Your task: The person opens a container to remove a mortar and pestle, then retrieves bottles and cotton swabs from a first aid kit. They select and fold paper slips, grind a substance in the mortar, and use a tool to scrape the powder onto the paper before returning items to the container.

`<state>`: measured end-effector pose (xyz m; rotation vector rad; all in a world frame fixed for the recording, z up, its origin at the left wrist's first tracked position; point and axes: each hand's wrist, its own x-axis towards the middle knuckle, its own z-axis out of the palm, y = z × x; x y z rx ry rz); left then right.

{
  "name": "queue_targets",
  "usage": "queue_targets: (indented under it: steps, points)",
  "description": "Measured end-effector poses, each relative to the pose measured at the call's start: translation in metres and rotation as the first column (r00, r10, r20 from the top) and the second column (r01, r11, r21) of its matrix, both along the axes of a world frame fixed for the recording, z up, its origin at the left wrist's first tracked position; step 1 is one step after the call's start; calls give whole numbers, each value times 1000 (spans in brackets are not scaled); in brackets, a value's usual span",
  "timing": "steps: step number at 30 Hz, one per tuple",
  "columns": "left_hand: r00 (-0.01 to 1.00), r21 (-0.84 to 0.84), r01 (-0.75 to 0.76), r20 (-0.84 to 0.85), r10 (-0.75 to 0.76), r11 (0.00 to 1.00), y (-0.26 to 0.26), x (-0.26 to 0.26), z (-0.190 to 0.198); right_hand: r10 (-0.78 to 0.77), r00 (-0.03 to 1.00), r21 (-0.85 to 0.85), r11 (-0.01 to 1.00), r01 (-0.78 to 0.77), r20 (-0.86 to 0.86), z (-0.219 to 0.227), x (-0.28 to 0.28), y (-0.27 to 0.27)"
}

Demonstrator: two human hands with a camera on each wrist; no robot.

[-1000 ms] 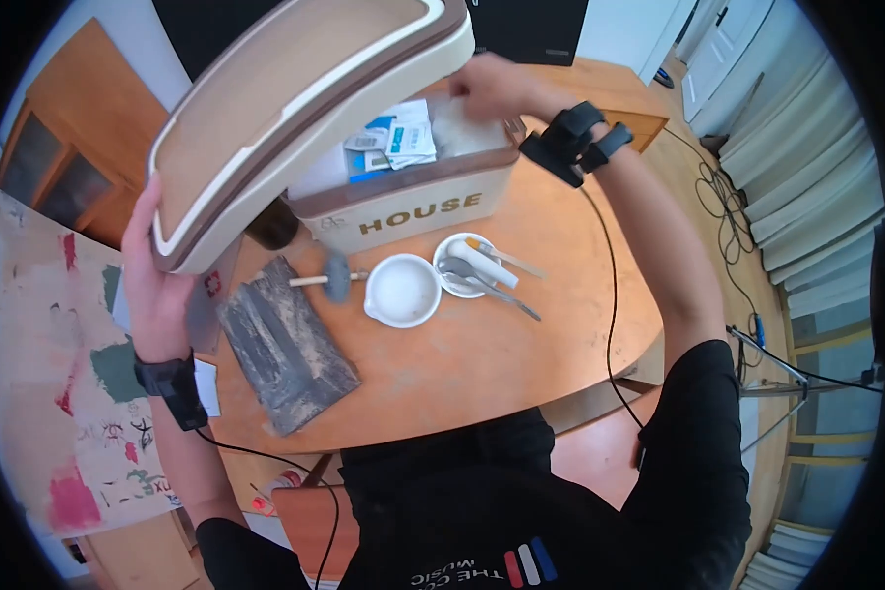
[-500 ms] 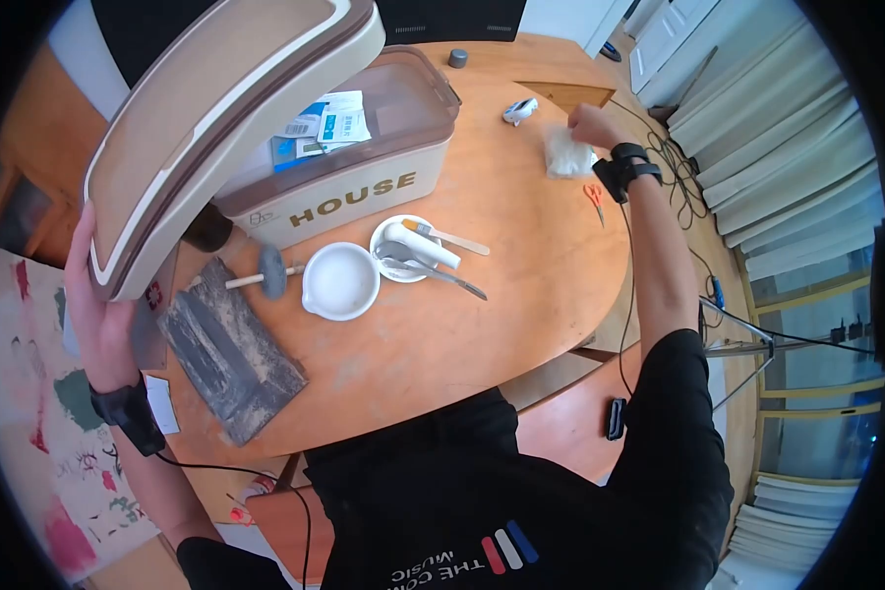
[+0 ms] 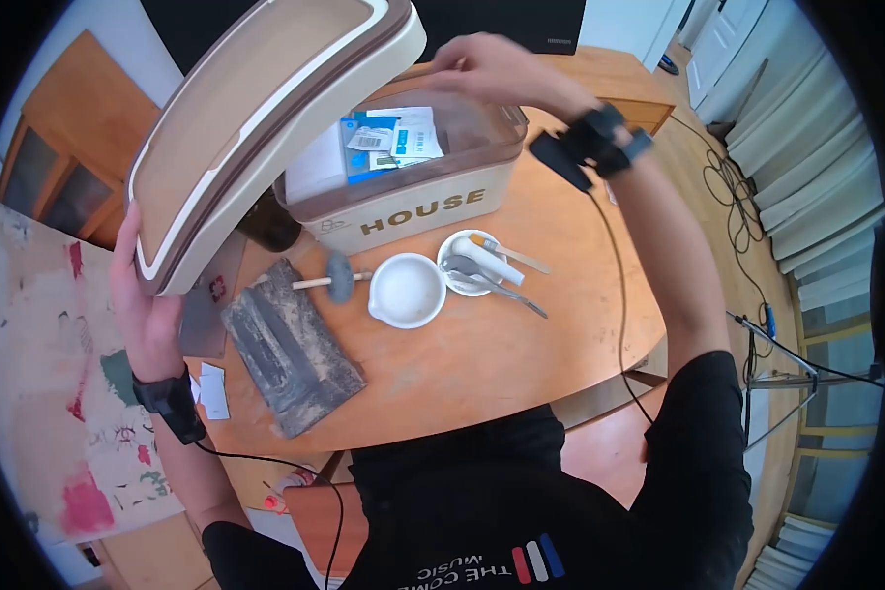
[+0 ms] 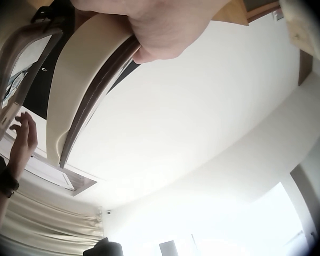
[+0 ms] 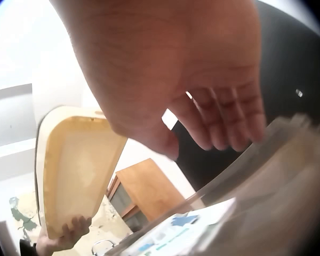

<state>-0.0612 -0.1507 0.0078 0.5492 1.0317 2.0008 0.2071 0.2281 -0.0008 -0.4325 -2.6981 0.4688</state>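
My left hand [image 3: 149, 320] grips the near end of a beige and brown box lid [image 3: 251, 123], which is held up tilted at the left of the storage box. My right hand [image 3: 490, 71] is over the far right side of the open box [image 3: 428, 214], marked HOUSE. Its fingers are loosely bent with nothing between them, as the right wrist view shows. Inside the box lie several blue and white packets [image 3: 415, 140]. From the left wrist view, the lid [image 4: 77, 80] shows edge-on under the left hand's fingers.
In front of the box stand a white spouted bowl [image 3: 406, 292] and a white dish [image 3: 454, 282] holding a pestle, a spoon and a brush. To the left are a mallet [image 3: 339, 277] and a dusty grey slab [image 3: 295, 349]. A cable [image 3: 619, 324] trails from the right wrist.
My right hand took a clear bag of white stuff from the box, put it down at the table's right side, and came back over the box without it. The left hand still holds the lid.
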Motion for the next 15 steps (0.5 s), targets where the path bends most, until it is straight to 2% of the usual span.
queue_targets:
  steps: [2, 6, 9, 12, 15]
  points:
    - [1000, 15, -4, 3, 4, 1000, -4, 2, 1, -69, 947, -250, 956, 153, 315, 7, -36, -17]
    - [999, 29, -30, 20, 30, 999, -19, 3, 0, 29, 884, -296, 947, 125, 466, 5, -59, -29]
    - [995, 1, -97, 12, 97, 995, -25, -2, -7, 17, 898, -339, 929, 148, 440, 2, -62, -39]
    - [983, -29, -182, 4, 183, 983, -23, 5, -6, 11, 905, -287, 950, 123, 425, 3, -66, -53]
    - [992, -8, -127, 16, 128, 992, -24, 2, -8, 6, 898, -269, 955, 126, 441, 1, -74, -53]
